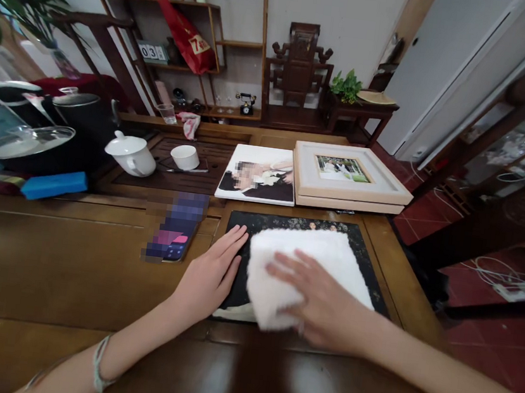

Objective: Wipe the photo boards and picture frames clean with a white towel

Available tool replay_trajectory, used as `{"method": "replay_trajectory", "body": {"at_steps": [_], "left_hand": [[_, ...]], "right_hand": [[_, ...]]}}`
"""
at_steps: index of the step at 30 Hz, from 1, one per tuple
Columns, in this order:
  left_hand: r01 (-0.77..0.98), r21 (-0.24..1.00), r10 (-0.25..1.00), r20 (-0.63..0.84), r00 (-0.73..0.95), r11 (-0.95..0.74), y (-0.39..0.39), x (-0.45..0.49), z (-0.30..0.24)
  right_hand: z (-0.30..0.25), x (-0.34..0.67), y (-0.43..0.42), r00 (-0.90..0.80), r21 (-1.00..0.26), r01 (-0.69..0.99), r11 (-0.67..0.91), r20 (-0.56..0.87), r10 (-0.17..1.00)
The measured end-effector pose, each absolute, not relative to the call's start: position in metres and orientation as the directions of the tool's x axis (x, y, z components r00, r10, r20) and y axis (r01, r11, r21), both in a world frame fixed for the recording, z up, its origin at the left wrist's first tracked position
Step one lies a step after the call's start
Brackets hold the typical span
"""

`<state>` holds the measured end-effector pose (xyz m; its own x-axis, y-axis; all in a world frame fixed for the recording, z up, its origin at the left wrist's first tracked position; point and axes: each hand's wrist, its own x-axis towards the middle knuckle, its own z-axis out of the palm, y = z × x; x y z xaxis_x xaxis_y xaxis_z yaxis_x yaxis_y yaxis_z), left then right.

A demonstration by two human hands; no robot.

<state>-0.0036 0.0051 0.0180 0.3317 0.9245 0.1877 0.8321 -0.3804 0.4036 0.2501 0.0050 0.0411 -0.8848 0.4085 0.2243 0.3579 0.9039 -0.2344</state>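
Broad and polished, a wooden worktop (91,265) fills the view I monitor from afar, with wooden shelving (264,44) behind it around eleven o'clock. At twelve o'clock, near the far wall, stands a dark carved armchair (300,67). On the near part of the worktop, at five o'clock from the view's center, lies a dark picture panel (240,289), flat and largely covered; I take the remaining bearings from it. A stack of pale wooden frames (308,170) sits at one o'clock, just beyond the panel. White and fluffy, a cloth (334,256) spreads over most of the panel. At eleven o'clock lies a portrait print (264,183), partly pixelated, beside the frames.

My right hand (320,296), slightly blurred, presses down on the cloth, fingers parted. My left hand (208,273) rests at nine o'clock on the panel's edge, fingers extended close together, thumb apart. Just past it is a phone (176,230), its screen lit and partly pixelated. At ten o'clock stand a lidded white cup (132,156) and a smaller white bowl (185,158).
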Motion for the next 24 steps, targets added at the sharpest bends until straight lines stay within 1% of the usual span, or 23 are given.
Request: {"method": "replay_trajectory", "body": {"at_steps": [1,4,7,8,10,14,17,20,22,24], "left_hand": [[0.832,0.407,0.926,0.180,0.332,-0.377,0.005,-0.004,0.018],[0.829,0.425,0.931,0.170,0.322,-0.364,0.005,-0.003,0.019],[0.827,0.426,0.930,0.177,0.321,-0.367,0.005,-0.003,0.018],[0.827,0.421,0.928,0.182,0.325,-0.373,0.005,-0.003,0.018],[0.828,0.412,0.925,0.190,0.330,-0.381,0.005,-0.004,0.017],[0.829,0.407,0.923,0.194,0.333,-0.384,0.006,-0.003,0.018],[0.828,0.405,0.921,0.195,0.336,-0.388,0.006,-0.003,0.019],[0.832,0.403,0.924,0.197,0.329,-0.382,0.006,-0.003,0.019],[0.833,0.402,0.924,0.196,0.328,-0.381,0.006,-0.003,0.019],[0.832,0.399,0.922,0.196,0.335,-0.387,0.006,-0.003,0.019]], "right_hand": [[0.041,0.247,-0.011,-0.899,-0.245,0.323,0.914,0.222,0.377],[0.039,0.241,-0.040,-0.902,-0.277,0.316,0.908,0.208,0.377],[0.037,0.248,-0.031,-0.914,-0.274,0.262,0.925,0.238,0.329],[0.037,0.253,-0.021,-0.909,-0.267,0.263,0.927,0.254,0.330],[0.036,0.268,0.006,-0.876,-0.241,0.339,0.909,0.272,0.399],[0.035,0.299,0.056,-0.725,-0.183,0.578,0.796,0.333,0.603],[0.035,0.306,0.062,-0.640,-0.159,0.675,0.721,0.360,0.679],[0.034,0.294,0.037,-0.659,-0.123,0.671,0.731,0.351,0.665],[0.035,0.280,0.009,-0.721,-0.130,0.608,0.783,0.323,0.613],[0.035,0.266,-0.019,-0.795,-0.145,0.510,0.848,0.298,0.529]]}}
